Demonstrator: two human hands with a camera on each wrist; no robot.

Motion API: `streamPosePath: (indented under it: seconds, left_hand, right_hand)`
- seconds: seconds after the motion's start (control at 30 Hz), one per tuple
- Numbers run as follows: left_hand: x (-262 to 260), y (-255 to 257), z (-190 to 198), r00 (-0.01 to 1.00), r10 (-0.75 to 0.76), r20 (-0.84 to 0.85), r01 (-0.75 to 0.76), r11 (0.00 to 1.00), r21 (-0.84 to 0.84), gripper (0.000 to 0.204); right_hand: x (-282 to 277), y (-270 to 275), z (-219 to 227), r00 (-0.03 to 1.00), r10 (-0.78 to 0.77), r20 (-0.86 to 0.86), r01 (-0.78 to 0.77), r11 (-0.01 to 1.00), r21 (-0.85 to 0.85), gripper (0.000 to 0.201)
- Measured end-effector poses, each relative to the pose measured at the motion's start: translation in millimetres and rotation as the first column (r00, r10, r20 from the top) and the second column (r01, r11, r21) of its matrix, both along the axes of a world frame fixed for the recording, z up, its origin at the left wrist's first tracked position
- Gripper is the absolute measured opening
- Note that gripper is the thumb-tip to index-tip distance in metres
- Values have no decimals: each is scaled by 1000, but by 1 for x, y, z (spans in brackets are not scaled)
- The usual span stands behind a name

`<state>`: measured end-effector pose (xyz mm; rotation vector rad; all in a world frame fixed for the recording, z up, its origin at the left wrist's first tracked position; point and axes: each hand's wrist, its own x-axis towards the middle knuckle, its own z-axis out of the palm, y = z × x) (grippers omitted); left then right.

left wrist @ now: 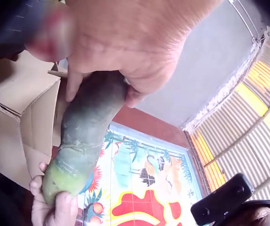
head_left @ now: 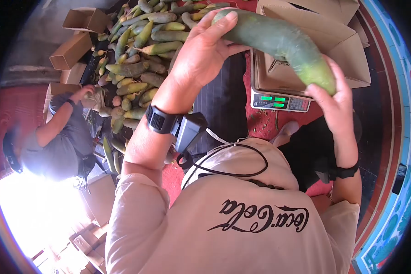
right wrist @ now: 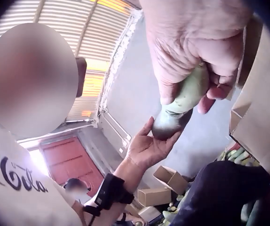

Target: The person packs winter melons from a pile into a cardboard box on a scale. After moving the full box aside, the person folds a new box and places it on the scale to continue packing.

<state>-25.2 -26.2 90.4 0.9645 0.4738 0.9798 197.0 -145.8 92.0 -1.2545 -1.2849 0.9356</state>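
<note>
A large, curved green vegetable is held up between both hands, above a digital scale. My left hand grips its dark end, thumb on top; the left wrist view shows that hand around the dark part of the vegetable. At the pale green end, my right hand pinches it between thumb and fingers. In the right wrist view the right hand covers part of the pale end, and the left hand supports the dark end from below.
An open cardboard box stands on and beyond the scale. A big heap of similar vegetables lies to the left, with small cartons behind it. Another person in grey works at the heap's left side. A dark-clothed leg shows near the scale.
</note>
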Motion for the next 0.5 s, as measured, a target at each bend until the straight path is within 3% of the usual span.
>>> streamPosePath:
  seconds: [0.07, 0.13, 0.17, 0.2, 0.27, 0.33, 0.43, 0.5]
  left_hand:
    - [3, 9, -8, 997, -40, 66, 44, 997, -66, 34]
    - [1, 20, -11, 988, 25, -151, -30, 999, -29, 55]
    - [-3, 25, -16, 979, 59, -194, -48, 997, 58, 56]
    - [-4, 29, -22, 979, 133, -155, -126, 990, 57, 48]
    - [-13, 43, -50, 921, 241, -306, -190, 964, 188, 40]
    - [-16, 41, -64, 905, 231, -357, -162, 963, 214, 40]
    - [-14, 37, -84, 851, 222, -476, -90, 954, 284, 39]
    - [-11, 36, -95, 763, 263, -591, -47, 934, 354, 38]
  right_hand:
    - [19, 1, 7, 997, -71, 5, 71, 993, -98, 54]
    - [31, 4, 17, 980, -161, 115, 165, 986, -26, 48]
    - [42, 6, 21, 963, -202, 181, 213, 976, -40, 47]
    - [55, 8, 22, 939, -240, 245, 259, 964, -52, 45]
    - [84, 18, 24, 854, -301, 424, 344, 939, -27, 45]
    - [105, 30, 26, 743, -297, 600, 393, 919, -32, 50]
    - [143, 57, 3, 670, -265, 693, 369, 930, -1, 52]
    - [158, 74, -9, 539, -23, 842, 350, 916, -199, 52]
